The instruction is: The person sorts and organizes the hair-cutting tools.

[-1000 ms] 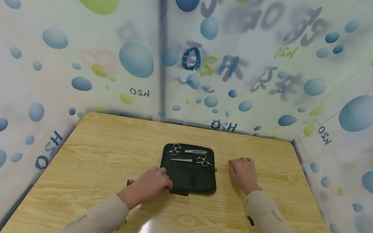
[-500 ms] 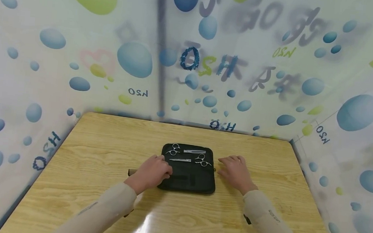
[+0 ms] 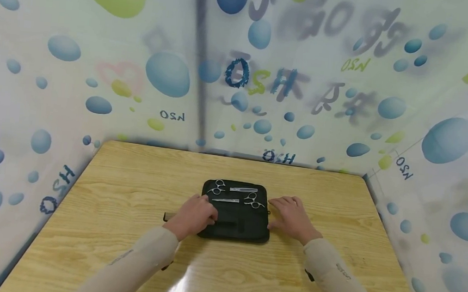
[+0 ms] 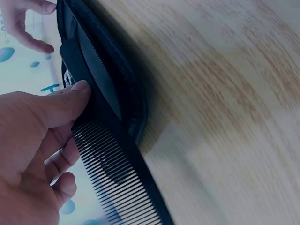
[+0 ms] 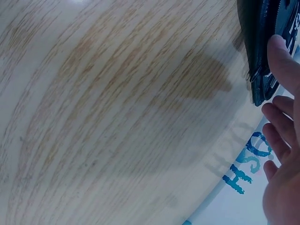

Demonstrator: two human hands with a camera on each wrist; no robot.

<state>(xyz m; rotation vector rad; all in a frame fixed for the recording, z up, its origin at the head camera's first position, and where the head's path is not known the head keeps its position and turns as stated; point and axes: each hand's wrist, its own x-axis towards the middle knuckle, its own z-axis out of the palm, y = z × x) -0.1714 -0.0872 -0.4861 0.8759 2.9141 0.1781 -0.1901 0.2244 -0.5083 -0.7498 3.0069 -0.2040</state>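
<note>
A black zip-edged case (image 3: 254,224) lies flat on the table, its inside facing up. Two pairs of silver scissors (image 3: 243,190) sit in its far half, their handles at opposite ends. My left hand (image 3: 194,214) pinches a black comb (image 4: 129,164) between thumb and fingers. In the left wrist view the comb's smooth end overlaps the case's near part, while its toothed end sticks out past the case's left side. At the case's right edge is my right hand (image 3: 293,218), fingers loosely extended, with its thumb (image 5: 280,49) over the zip edge.
The wooden table (image 3: 139,179) reaches back to a patterned wall (image 3: 236,118) printed with blue and green drops. Similar walls close off both sides. A small zip pull (image 5: 254,75) hangs at the case's right edge.
My left hand has moved the comb slightly away from me, from the case's near edge to over its near half. My right hand has moved left to the case's right edge.
</note>
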